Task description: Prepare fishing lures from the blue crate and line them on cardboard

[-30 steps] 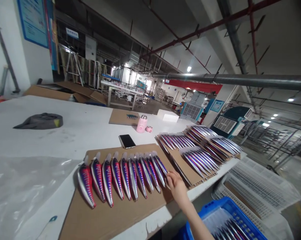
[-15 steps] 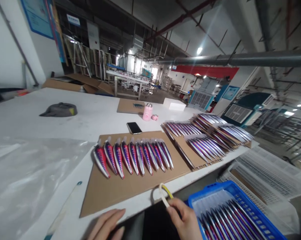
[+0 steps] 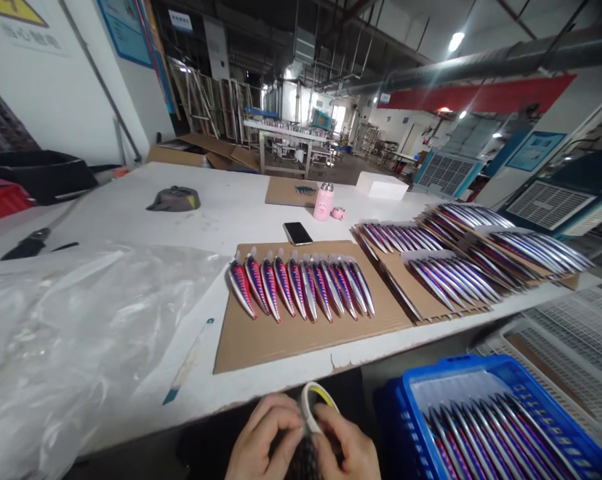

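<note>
A narrow roll of whitish tape [image 3: 308, 408] with a yellow inner ring is held low in front of the table's edge. My right hand [image 3: 348, 443] grips the roll from the right, thumb and fingers closed on its rim. My left hand [image 3: 268, 437] has its thumb and fingertips pinched together at the roll's left side; the bit of tape between them is too small to see clearly. Beyond the hands, a row of purple, red and silver fishing lures [image 3: 301, 288] lies on a flat cardboard sheet [image 3: 275, 347].
Cardboard sheets with more lures [image 3: 448, 283] are stacked to the right. A blue crate [image 3: 413, 413] of lures stands low at right. A phone [image 3: 297, 233], pink bottle [image 3: 323, 202], grey cap [image 3: 175, 199], plastic sheeting [image 3: 105, 320] and a thin blade-like tool [image 3: 188, 363] lie about the white table.
My left hand has left the table edge and come to the tape roll. My right hand has drawn the roll down off the table edge. The view has turned left.
</note>
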Tool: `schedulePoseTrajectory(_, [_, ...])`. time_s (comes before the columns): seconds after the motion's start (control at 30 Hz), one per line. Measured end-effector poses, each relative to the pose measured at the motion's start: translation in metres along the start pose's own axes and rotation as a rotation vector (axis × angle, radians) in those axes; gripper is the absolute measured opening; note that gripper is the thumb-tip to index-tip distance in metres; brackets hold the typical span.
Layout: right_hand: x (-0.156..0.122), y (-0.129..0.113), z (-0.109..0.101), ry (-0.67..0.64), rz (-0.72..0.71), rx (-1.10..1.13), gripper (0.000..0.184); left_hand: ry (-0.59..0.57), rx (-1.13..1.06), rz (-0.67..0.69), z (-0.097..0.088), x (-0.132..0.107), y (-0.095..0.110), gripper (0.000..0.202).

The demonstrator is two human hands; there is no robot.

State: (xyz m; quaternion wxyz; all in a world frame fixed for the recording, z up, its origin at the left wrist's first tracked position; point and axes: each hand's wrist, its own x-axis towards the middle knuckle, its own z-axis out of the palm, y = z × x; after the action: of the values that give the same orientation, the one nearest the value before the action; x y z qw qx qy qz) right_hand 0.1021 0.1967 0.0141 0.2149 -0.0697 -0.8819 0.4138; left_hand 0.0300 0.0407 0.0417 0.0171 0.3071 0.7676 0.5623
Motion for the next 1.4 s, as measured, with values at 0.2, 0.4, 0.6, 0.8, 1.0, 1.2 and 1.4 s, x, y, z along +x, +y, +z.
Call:
schedulePoseTrajectory(0.2, [0.017, 0.001, -0.012, -0.089, -0.217, -0.054, 0.022, 0.061, 0.058, -0.041, -0.005, -0.007, -0.004, 0.015])
schedulePoseTrajectory(0.4, [0.018, -0.002, -0.018, -0.114, -0.214, -0.213, 0.021, 0.015, 0.219, -0.007, -0.007, -0.004, -0.001, 0.015])
schedulePoseTrajectory(0.6, [0.019, -0.011, -0.014, -0.056, -0.293, -0.320, 0.023, -0.165, 0.423, 0.103, 0.009, -0.002, 0.002, 0.006])
schedulePoseTrajectory(0.8, [0.019, -0.010, -0.013, -0.044, -0.319, -0.311, 0.022, -0.180, 0.482, 0.124, 0.014, -0.002, -0.007, 0.015])
schedulePoseTrajectory(1.0, [0.033, -0.026, -0.023, -0.087, -0.345, -0.088, 0.019, -0.076, 0.007, -0.009, 0.014, 0.001, -0.002, 0.017])
schedulePoseTrajectory(1.2, [0.054, -0.050, -0.031, -0.018, -0.459, -0.026, 0.020, 0.179, -0.808, -0.443, -0.001, 0.020, 0.007, 0.028])
schedulePoseTrajectory(1.4, [0.089, -0.037, -0.006, -0.111, -0.402, -0.256, 0.020, 0.609, -0.687, -0.585, -0.043, 0.035, -0.021, 0.049])
